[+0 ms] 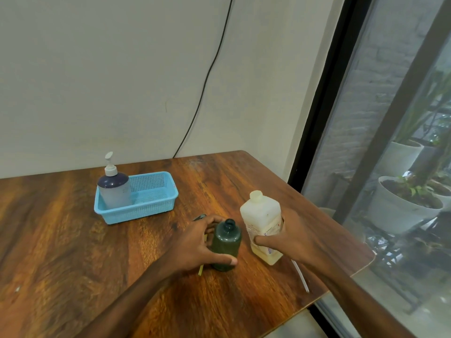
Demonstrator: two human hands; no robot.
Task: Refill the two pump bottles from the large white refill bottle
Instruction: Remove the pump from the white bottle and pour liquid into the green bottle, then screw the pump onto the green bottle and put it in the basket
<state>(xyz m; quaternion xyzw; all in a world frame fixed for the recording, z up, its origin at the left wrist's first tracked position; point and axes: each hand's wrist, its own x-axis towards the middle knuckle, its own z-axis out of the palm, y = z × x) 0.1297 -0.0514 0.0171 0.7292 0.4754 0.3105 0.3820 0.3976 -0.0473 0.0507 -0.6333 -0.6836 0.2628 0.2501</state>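
A dark green bottle (226, 245) stands upright on the wooden table (73, 240) with its neck open and no pump on it. My left hand (197, 242) wraps around its left side. Just to the right stands the large white refill bottle (261, 215), capped, with yellowish liquid low inside. My right hand (288, 235) grips its right side and label. A second pump bottle (114, 189), pale with a dark top and white pump, stands in the left end of a blue basket (151, 206).
A thin white tube (301, 276) lies on the table near the right edge, under my right forearm. A small dark object (199, 217) and a yellowish strip (200, 269) lie by my left hand. The table's right edge borders a glass window.
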